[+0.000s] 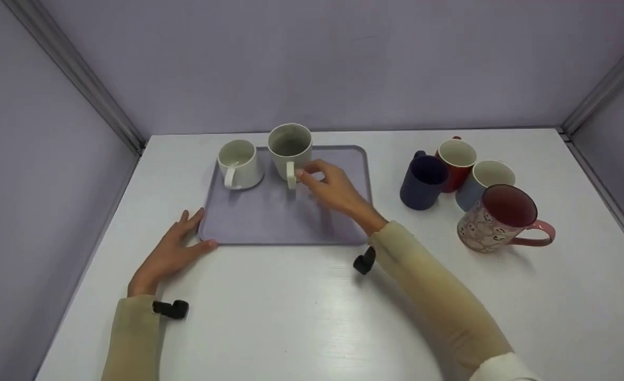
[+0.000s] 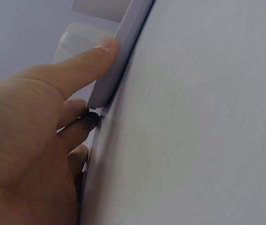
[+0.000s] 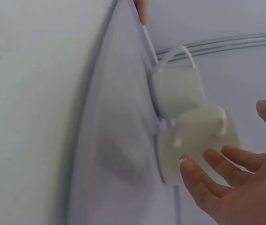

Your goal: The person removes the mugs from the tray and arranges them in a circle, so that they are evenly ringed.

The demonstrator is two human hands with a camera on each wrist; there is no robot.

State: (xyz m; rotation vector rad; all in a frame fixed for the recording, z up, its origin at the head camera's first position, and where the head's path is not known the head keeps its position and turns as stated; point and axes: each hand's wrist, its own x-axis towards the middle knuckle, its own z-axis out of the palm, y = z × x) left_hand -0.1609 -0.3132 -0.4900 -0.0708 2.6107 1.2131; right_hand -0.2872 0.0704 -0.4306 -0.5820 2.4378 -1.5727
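A lavender tray [image 1: 285,219] lies on the white table with two off-white mugs on it. The shorter mug [image 1: 243,168] stands at its back left corner, and the taller mug [image 1: 292,149] beside it, both handles facing forward. My right hand [image 1: 333,188] is at the taller mug's handle, fingertips close to it in the head view. In the right wrist view its fingers are spread, with nothing between them and the thumb. My left hand [image 1: 172,254] touches the tray's front left corner, the thumb on the front rim and the fingers along the left side.
To the right of the tray stand several mugs: a dark blue mug [image 1: 422,185], a red mug [image 1: 453,168], a light blue mug [image 1: 482,182] and a large patterned pink mug [image 1: 494,225]. Walls [image 1: 343,69] enclose the table at the back and sides.
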